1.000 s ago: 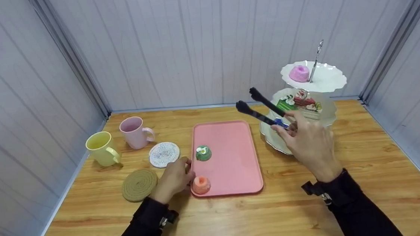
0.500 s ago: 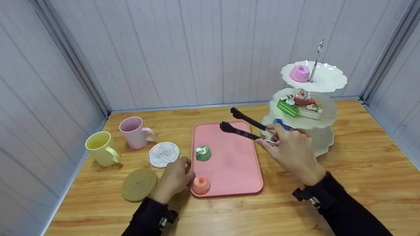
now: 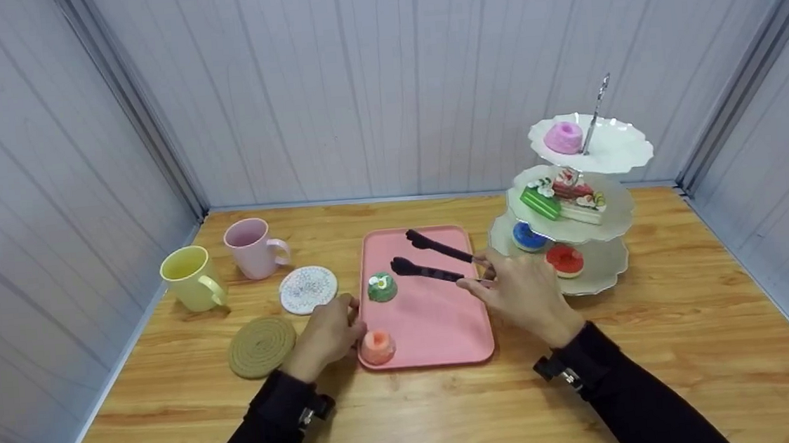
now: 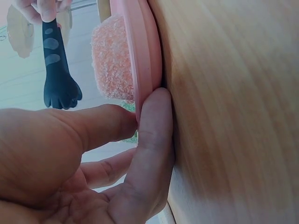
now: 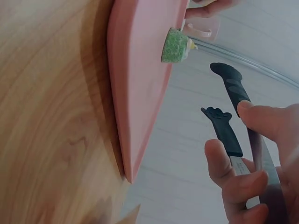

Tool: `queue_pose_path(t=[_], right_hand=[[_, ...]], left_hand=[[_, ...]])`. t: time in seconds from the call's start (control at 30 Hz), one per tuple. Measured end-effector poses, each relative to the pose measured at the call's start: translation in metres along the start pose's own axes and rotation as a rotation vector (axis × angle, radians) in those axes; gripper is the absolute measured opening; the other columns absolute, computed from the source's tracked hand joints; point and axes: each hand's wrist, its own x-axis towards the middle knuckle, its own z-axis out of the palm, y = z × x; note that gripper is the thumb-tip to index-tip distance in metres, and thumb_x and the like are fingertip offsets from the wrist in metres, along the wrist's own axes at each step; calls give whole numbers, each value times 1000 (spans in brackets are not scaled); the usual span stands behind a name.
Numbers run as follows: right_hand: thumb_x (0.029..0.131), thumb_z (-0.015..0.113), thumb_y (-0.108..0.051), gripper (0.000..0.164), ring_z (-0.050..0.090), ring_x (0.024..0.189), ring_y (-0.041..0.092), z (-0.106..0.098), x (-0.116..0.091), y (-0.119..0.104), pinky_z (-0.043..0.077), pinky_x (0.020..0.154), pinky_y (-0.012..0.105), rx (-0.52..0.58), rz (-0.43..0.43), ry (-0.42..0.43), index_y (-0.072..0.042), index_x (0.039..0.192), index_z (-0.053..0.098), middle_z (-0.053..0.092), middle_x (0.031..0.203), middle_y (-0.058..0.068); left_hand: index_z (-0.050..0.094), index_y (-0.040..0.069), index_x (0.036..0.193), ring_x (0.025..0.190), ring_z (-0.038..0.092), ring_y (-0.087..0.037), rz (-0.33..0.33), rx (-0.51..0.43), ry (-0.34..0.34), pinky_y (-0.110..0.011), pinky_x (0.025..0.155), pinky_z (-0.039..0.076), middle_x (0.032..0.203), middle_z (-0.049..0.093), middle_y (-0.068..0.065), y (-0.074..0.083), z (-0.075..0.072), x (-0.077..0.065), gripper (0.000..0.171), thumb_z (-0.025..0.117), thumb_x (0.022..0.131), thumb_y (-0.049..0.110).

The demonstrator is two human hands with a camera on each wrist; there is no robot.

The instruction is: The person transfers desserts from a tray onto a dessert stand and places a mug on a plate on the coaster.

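Note:
My right hand (image 3: pixel 523 292) grips a pair of tongs (image 5: pixel 266 158) with black paw-shaped tips. The tongs' arms are spread with nothing between them, over the pink tray (image 3: pixel 438 324). My left hand (image 3: pixel 329 332) pinches the tray's left rim, thumb above and a finger at its underside in the left wrist view. On the tray's left side sit a small green cake (image 3: pixel 382 287) with a white flower top and, at the near corner, an orange ring-shaped cake (image 3: pixel 378 347). The tongs' nearer tip is close to the green cake.
At right, a three-tier white stand (image 3: pixel 614 148) carries a pink cake (image 3: pixel 563 138), cake slices (image 3: pixel 541 201), a blue donut (image 3: pixel 528 237) and a red donut (image 3: pixel 565 260). At left are yellow (image 3: pixel 191 280) and pink (image 3: pixel 252 250) mugs, a white coaster (image 3: pixel 308 289) and a woven coaster (image 3: pixel 262 347).
My right hand has moved left and nearer with the tongs, from in front of the stand to over the tray. Both donuts on the bottom tier now show. The left hand has stayed still.

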Motion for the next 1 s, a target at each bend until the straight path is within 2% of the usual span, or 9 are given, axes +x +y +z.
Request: queue_pose_path(t=[0.2, 0.5, 0.57, 0.6, 0.73, 0.8, 0.93, 1.0], right_hand=[[93, 77, -59, 45, 68, 66, 13, 7, 2, -5, 40, 52, 28, 34, -10, -52, -18, 113, 77, 76, 80, -5], [93, 76, -60, 48, 70, 70, 13, 16, 4, -12, 48, 55, 30, 82, 0, -156, -19, 117, 76, 80, 83, -4], [92, 77, -61, 49, 70, 71, 15, 18, 4, -14, 48, 55, 31, 76, -2, -171, -19, 117, 76, 80, 83, -3], [92, 77, -61, 49, 70, 71, 15, 19, 4, -15, 48, 56, 31, 76, -2, -179, -18, 117, 76, 80, 83, -3], [91, 77, -61, 49, 68, 70, 13, 22, 5, -19, 49, 58, 33, 82, 16, -216, -20, 117, 76, 79, 82, -4], [91, 77, -61, 49, 66, 68, 10, 23, 6, -20, 48, 58, 32, 92, 28, -236, -20, 116, 76, 79, 81, -5], [90, 78, -62, 50, 64, 65, 7, 25, 7, -22, 47, 56, 31, 94, 41, -255, -20, 116, 77, 77, 79, -7], [90, 78, -63, 51, 64, 64, 7, 26, 7, -22, 47, 55, 31, 93, 42, -258, -19, 116, 77, 77, 79, -6]], left_hand=[[67, -1, 125, 71, 58, -19, -5, -4, -11, -31, 61, 48, 78, 59, -3, 0, 1, 0, 31, 70, 95, 7], [67, 0, 125, 72, 58, -19, -2, -4, -14, -32, 64, 47, 78, 59, -3, 2, 0, -1, 32, 72, 95, 9], [67, 3, 125, 71, 58, -18, 42, -13, -6, -32, 62, 47, 78, 59, -1, -16, 8, 8, 31, 71, 96, 15], [67, 3, 124, 71, 58, -18, 42, -15, -7, -33, 63, 47, 78, 59, -1, -17, 8, 8, 31, 71, 96, 15], [68, 4, 124, 73, 59, -20, 43, -12, 0, -34, 64, 47, 78, 59, -2, -16, 8, 7, 31, 71, 95, 16], [68, 0, 123, 75, 60, -22, -4, -7, -5, -35, 66, 48, 78, 59, -4, 2, 0, -2, 31, 71, 94, 10], [67, -1, 122, 76, 61, -22, 7, -20, -1, -34, 65, 49, 77, 58, -4, -1, 1, 0, 31, 71, 93, 8], [67, 0, 121, 75, 61, -22, 19, -23, 3, -35, 64, 50, 77, 59, -4, -9, 5, 6, 31, 71, 92, 10]])
